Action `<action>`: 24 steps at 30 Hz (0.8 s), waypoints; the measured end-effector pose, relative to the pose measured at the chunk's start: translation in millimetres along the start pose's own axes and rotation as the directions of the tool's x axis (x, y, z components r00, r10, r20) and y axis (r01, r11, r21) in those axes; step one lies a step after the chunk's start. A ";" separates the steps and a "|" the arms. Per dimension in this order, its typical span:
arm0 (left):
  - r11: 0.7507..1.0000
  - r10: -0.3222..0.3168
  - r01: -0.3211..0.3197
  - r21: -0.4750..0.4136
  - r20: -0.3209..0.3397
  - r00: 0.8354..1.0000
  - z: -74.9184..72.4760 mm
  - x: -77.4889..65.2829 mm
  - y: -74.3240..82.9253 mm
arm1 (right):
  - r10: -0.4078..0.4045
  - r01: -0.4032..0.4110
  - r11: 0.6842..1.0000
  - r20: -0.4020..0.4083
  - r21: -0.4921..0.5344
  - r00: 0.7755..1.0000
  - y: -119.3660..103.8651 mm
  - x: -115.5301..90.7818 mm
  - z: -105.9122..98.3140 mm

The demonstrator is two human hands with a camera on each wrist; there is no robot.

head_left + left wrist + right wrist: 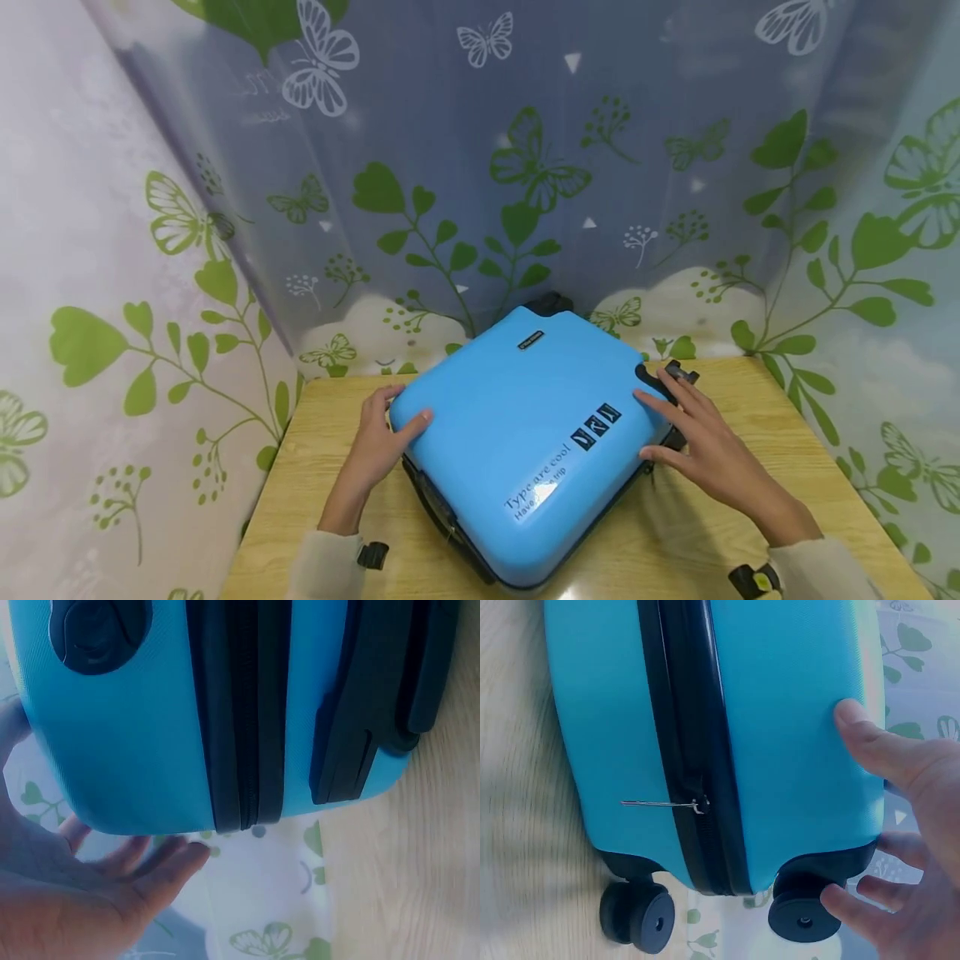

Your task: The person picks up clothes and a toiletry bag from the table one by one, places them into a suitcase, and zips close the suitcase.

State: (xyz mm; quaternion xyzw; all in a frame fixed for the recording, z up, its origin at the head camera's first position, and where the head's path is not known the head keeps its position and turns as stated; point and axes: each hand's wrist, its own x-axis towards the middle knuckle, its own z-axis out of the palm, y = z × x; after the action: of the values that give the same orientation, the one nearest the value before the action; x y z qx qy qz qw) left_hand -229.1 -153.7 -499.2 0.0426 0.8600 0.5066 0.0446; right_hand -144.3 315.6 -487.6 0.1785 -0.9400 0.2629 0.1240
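A light-blue hard-shell suitcase lies flat on the wooden table, lettering and small black pictures on its upper face. My left hand rests at its left corner, thumb on the upper face and fingers along the side. In the left wrist view those fingers extend loosely past the corner, close to the black zipper band. My right hand spreads over the right corner beside the wheels. The right wrist view shows its thumb on the blue shell and a fingertip overlapping a black wheel.
The wooden table carries the suitcase. A curtain printed with butterflies and leaves stands behind the table and along both sides. A metal zipper pull sticks out from the seam, and a black carry handle sits on the suitcase's side.
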 end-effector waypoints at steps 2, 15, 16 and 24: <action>1.000 -0.003 0.004 -0.029 0.009 1.000 1.2 -4.0 -1.8 | -0.001 0.001 1.000 -0.001 -0.004 1.000 2.6 0.5 0.5; 0.994 0.044 -0.044 -0.098 -0.003 0.999 -5.1 -23.2 -20.2 | 0.050 -0.049 0.999 0.086 -0.011 0.995 -12.3 12.0 -5.1; 0.994 0.046 -0.047 -0.099 -0.008 0.999 -7.2 -25.3 -22.4 | 0.038 -0.037 0.999 0.083 -0.015 0.996 -17.2 13.8 -3.4; 0.999 -0.052 0.052 0.016 0.013 0.999 -20.2 -41.9 -33.0 | -0.087 0.089 0.995 0.043 -0.054 0.995 -46.3 21.0 14.0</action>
State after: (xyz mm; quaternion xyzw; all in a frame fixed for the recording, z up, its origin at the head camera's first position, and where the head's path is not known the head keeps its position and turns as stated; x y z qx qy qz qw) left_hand -190.8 -192.1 -516.9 0.0240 0.8644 0.4983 0.0630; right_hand -146.8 265.5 -471.6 0.2217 -0.9406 0.2269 0.1214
